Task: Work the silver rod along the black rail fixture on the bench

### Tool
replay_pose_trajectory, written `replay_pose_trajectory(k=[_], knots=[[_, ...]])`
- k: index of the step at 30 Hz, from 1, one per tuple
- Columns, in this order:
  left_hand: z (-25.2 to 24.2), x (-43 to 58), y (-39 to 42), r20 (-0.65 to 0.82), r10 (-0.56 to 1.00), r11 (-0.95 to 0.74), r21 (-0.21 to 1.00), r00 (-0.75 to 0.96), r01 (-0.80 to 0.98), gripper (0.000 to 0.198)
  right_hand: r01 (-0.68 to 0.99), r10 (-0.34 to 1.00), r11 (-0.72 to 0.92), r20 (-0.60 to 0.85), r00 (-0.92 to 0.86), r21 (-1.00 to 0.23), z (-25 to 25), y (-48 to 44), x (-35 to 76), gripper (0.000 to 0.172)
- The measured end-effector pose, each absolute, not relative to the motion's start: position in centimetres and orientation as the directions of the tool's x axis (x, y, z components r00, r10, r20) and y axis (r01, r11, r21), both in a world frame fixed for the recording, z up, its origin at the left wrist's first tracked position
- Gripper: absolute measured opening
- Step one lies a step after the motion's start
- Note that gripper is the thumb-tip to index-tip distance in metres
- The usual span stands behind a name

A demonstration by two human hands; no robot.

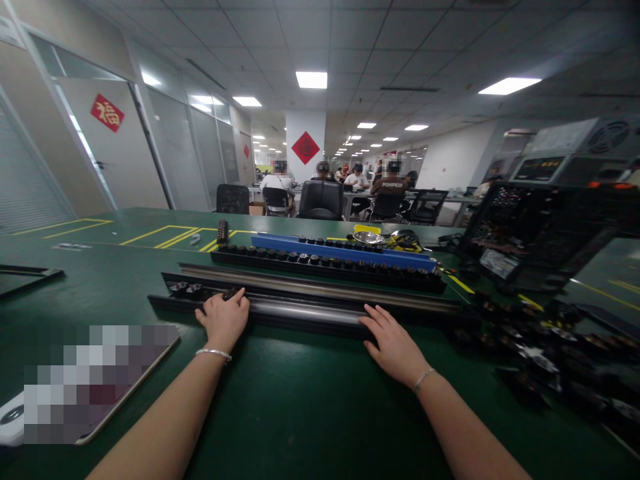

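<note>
Steadying the rail (305,311), seemingly, we rest our right hand (397,343) spread, gripping nothing, cannot tell our left hand (223,321) hold, and next need stillness

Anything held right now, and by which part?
Can't tell whether the near rail is held: left grip lies over its left part, right grip is at its right part.

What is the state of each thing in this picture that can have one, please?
Left hand: bent over the near rail; grip unclear.
Right hand: open, fingertips at the near rail.
Near rail: lying lengthwise across the green table.
Blue rail: lying beyond the near rail.
Computer case: interior showing.
Ceiling lights: lit.
Door: cannot tell whether fully shut.
</note>
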State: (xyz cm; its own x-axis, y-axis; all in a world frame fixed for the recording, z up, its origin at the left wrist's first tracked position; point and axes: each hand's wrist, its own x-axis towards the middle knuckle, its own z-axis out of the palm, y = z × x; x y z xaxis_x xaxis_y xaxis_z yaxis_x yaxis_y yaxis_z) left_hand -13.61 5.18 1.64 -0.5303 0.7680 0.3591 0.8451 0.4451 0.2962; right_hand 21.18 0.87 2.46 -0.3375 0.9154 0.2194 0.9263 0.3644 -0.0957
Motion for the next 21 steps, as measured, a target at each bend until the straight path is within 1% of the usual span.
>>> replay_pose_trajectory(k=[9, 16, 21], knots=[[1.71, -12.98, 4.98, 0.386, 0.768, 0.437, 0.267, -0.511, 0.859, 0.037, 0.918, 0.900, 0.385, 0.259, -0.351, -0.093, 1.86, 1.11, 21.35, 0.046], [1.76, -12.94, 4.98, 0.388, 0.769, 0.434, 0.265, -0.507, 0.861, 0.036, 0.918, 0.903, 0.383, 0.253, -0.348, -0.101, 1.93, 1.07, 21.32, 0.046], [1.86, -12.69, 4.86, 0.384, 0.782, 0.428, 0.241, -0.491, 0.871, 0.036, 0.921, 0.908, 0.376, 0.241, -0.343, -0.103, 2.11, 0.99, 21.27, 0.046]])
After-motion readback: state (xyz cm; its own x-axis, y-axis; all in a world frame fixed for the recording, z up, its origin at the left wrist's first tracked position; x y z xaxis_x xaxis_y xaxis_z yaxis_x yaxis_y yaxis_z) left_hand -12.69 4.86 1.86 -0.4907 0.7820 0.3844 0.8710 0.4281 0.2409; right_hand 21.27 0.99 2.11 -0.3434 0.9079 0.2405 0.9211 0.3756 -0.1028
